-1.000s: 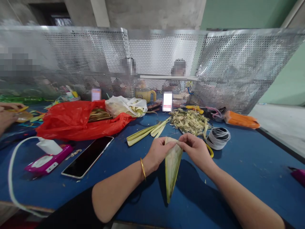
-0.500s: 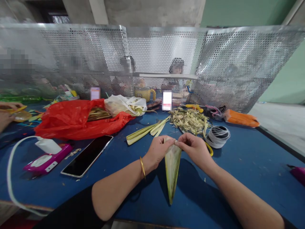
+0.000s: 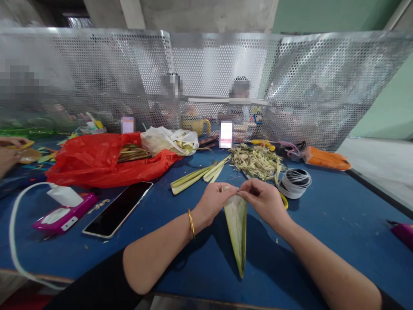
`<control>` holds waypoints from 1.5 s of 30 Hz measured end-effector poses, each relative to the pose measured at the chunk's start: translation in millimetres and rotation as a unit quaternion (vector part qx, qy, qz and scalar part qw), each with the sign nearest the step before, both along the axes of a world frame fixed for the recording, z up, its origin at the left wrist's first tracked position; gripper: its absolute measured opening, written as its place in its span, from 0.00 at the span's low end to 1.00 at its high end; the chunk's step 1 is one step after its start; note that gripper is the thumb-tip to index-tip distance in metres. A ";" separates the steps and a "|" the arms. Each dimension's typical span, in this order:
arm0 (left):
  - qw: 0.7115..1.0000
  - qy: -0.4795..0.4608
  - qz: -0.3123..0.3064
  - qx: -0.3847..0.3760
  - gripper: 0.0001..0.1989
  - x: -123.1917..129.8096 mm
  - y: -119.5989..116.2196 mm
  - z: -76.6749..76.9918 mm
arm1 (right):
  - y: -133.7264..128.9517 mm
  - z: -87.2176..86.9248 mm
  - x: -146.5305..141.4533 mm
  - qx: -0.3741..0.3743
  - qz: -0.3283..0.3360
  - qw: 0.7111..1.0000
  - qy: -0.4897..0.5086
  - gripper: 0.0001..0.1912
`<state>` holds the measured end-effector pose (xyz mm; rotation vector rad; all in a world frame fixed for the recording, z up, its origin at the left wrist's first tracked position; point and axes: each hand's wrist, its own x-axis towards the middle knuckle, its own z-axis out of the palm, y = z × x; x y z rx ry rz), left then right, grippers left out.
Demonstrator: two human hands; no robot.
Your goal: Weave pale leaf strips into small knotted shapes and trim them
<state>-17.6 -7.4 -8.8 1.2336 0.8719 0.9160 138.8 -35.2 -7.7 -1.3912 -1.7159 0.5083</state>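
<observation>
A pale green, pointed piece of plant husk or leaf (image 3: 237, 232) hangs tip down over the blue table. My left hand (image 3: 215, 202) pinches its upper left edge between thumb and fingers, a gold bangle at the wrist. On the upper right edge, my right hand (image 3: 262, 200) also pinches it, close beside the left. Behind the hands lie several cut green stalks (image 3: 193, 177) and a heap of shredded plant strips (image 3: 256, 162). A yellow handle (image 3: 284, 201) shows partly from behind my right hand.
On the right stand a roll of white cord (image 3: 294, 184) and an orange packet (image 3: 327, 159). At left are a red plastic bag (image 3: 93, 159), a phone (image 3: 118, 210) and a purple power strip (image 3: 66, 213). A perforated metal screen (image 3: 219, 64) crosses the back; another person's hands (image 3: 11, 150) work at far left.
The husk's lower tip has swung slightly to the right and its face has turned a little. Both hands keep their pinch in nearly the same place.
</observation>
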 end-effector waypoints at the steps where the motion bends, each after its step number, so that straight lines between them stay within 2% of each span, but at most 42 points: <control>1: 1.000 0.004 0.006 0.002 0.15 0.2 0.0 -0.6 | 0.2 -0.2 -0.1 0.000 0.000 1.000 -0.002 0.07; 9: 0.991 0.095 0.045 0.085 0.12 0.9 1.3 -5.0 | 0.5 1.0 0.4 -0.038 0.027 0.999 0.012 0.07; 21: 0.993 0.068 0.051 0.083 0.12 0.3 0.3 -0.8 | -6.6 7.0 -5.5 0.066 0.015 0.994 -0.082 0.05; 23: 0.993 0.063 0.053 0.082 0.12 0.1 1.2 -0.4 | -5.5 5.7 -5.9 0.047 0.003 0.997 -0.053 0.05; 25: 0.994 0.059 0.058 0.073 0.13 -0.4 2.6 -0.6 | -3.3 2.9 -5.9 0.008 0.004 1.000 0.026 0.05; 28: 0.994 0.056 0.073 0.062 0.14 -0.5 4.9 -2.3 | 0.7 -2.3 -5.6 -0.059 0.029 0.987 0.144 0.10; 30: 0.995 0.043 0.075 0.046 0.15 0.5 5.0 -4.1 | 2.6 -5.1 -4.9 -0.089 0.027 0.981 0.169 0.11; 33: 0.998 0.011 0.067 0.002 0.16 3.8 2.0 -6.7 | 4.0 -7.3 -3.1 -0.076 0.004 0.982 0.172 0.12; 35: 0.997 0.001 0.072 -0.021 0.17 6.0 -0.8 -8.7 | 4.3 -7.7 -2.4 -0.060 -0.002 0.984 0.165 0.11; 38: 0.995 0.021 0.097 -0.013 0.16 7.6 -2.3 -12.3 | 2.7 -6.6 -3.7 -0.044 -0.009 0.991 0.125 0.11; 41: 0.991 0.068 0.109 0.041 0.16 6.3 -0.1 -15.5 | -2.1 -3.5 -7.4 -0.005 -0.031 0.998 0.048 0.10; 45: 0.965 0.172 0.125 0.151 0.19 2.4 3.9 -15.0 | -11.1 1.3 -10.6 0.106 -0.035 0.991 -0.067 0.08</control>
